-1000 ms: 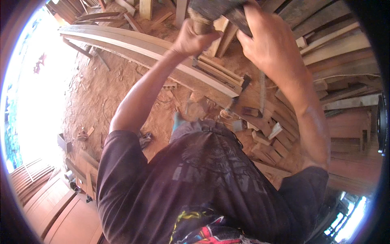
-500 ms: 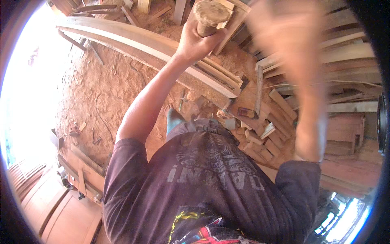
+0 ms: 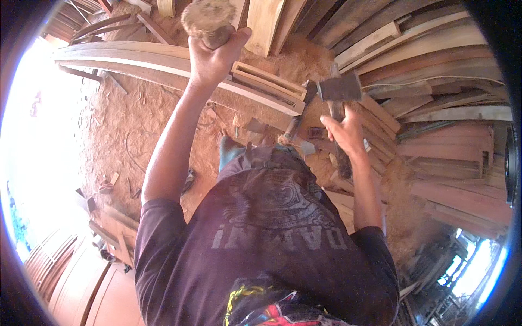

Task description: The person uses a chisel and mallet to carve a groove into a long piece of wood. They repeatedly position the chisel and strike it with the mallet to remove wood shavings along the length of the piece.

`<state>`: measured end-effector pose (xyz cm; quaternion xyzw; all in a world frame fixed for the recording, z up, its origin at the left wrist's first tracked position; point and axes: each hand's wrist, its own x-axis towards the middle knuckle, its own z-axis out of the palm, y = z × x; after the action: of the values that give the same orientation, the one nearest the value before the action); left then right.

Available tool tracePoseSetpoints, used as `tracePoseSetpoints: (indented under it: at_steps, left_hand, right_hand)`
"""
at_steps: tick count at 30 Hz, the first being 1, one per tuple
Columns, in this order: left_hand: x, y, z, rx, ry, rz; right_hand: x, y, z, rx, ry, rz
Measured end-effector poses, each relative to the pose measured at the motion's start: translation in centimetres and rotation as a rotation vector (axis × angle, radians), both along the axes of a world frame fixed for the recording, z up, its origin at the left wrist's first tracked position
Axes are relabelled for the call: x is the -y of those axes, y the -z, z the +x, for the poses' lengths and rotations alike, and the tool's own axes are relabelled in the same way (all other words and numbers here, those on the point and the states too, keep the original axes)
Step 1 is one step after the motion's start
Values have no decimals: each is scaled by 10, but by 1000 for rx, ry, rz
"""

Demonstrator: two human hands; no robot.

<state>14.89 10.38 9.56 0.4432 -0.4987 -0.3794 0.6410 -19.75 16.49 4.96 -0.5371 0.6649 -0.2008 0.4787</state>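
Note:
My left hand (image 3: 213, 54) is raised high at the top of the view, gripping a round wooden handle (image 3: 208, 20) with a frayed, mushroomed end. Lower and to the right, my right hand (image 3: 342, 130) grips the shaft of a hammer (image 3: 339, 89) whose dark metal head points up. The two tools are apart, with a wide gap between them. Below both hands hangs my dark printed shirt (image 3: 266, 239), over a floor of sawdust.
A long curved wooden beam (image 3: 136, 60) lies across the sawdust floor (image 3: 136, 136) behind my left arm. Stacked planks (image 3: 435, 70) fill the right side. A second hammer (image 3: 296, 127) and wood offcuts (image 3: 261, 81) lie on the ground between my arms.
My right hand has dropped from the top of the view down to the right, carrying the hammer. My left hand stays raised on the wooden handle.

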Motion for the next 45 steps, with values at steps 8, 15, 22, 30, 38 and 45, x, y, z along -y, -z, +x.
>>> tracePoseSetpoints:
  at_steps: [8,15,22,30,38,45]
  left_hand:
    - [-12,3,5,38,-58,55]
    - [-12,16,3,-51,-107,34]
    - [-19,7,-3,40,-172,154]
    - [12,72,13,238,-176,-275]
    - [-11,29,-14,48,241,-46]
    - [24,58,16,44,-19,-229]
  right_hand:
    - [-34,121,-53,-37,7,276]
    - [-4,70,-38,-794,-604,173]
    - [90,-60,25,-24,-418,-624]
    - [107,-133,268,449,-525,-1106]
    - [71,-129,226,662,-470,-886]
    - [121,-158,289,420,-552,-785]
